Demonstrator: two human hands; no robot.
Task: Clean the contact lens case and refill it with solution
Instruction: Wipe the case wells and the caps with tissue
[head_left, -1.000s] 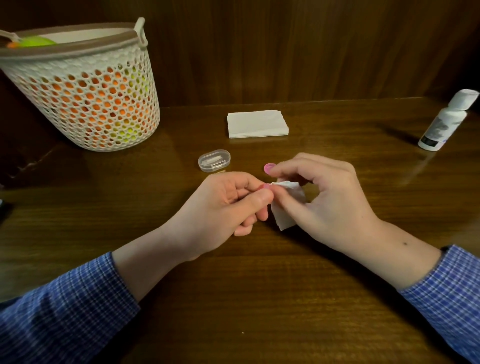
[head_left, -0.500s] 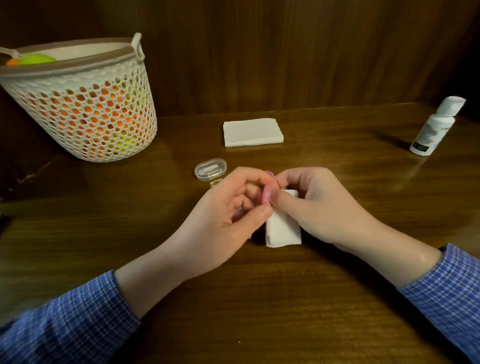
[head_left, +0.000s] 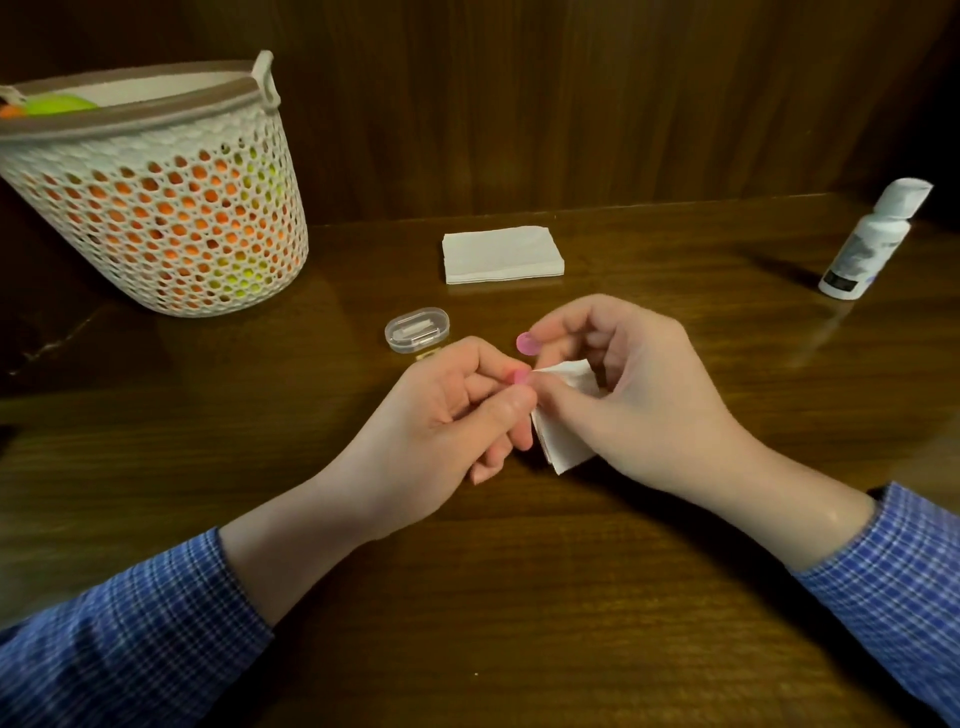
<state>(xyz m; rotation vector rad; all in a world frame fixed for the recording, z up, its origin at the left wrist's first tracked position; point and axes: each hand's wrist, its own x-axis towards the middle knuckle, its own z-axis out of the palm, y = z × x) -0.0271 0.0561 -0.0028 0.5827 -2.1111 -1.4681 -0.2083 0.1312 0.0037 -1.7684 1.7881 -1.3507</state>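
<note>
Left hand (head_left: 441, 410): centre of view; thumb and forefinger pinched together on a small pink piece, holding it up off the table so the other hand can work on it.
Pink piece (head_left: 519, 378): only a sliver shows between the fingertips; judged to be part of the contact lens case, which part cannot be told.
Right hand (head_left: 639, 395): at 3 o'clock from the left hand, touching it at the fingertips; fingers curled and clamped on a folded tissue, its corner pressed against the pink piece, apparently to wipe it.
Tissue (head_left: 563, 441): white, folded; hangs below the right thumb, lower corner near the table.
Pink disc (head_left: 528, 344): round, at 12 o'clock from the pinch, just beside the right forefinger tip; whether it lies on the table or is held cannot be told. Likely a cap or second well of the case.
Clear box (head_left: 417, 329): small lidded oval at 11 o'clock from the hands, set aside, apart from both.
Tissue stack (head_left: 502, 254): folded white pile at 12 o'clock, near the back edge, within reach for a fresh sheet.
Solution bottle (head_left: 872, 239): white, upright, cap on, at 2 o'clock, well apart from the hands; untouched.
Basket (head_left: 156, 171): white perforated, at 10 o'clock; orange and green contents show through.
Table (head_left: 519, 597): dark wood.
Stage, as judged: wiping under way; refilling not begun.
</note>
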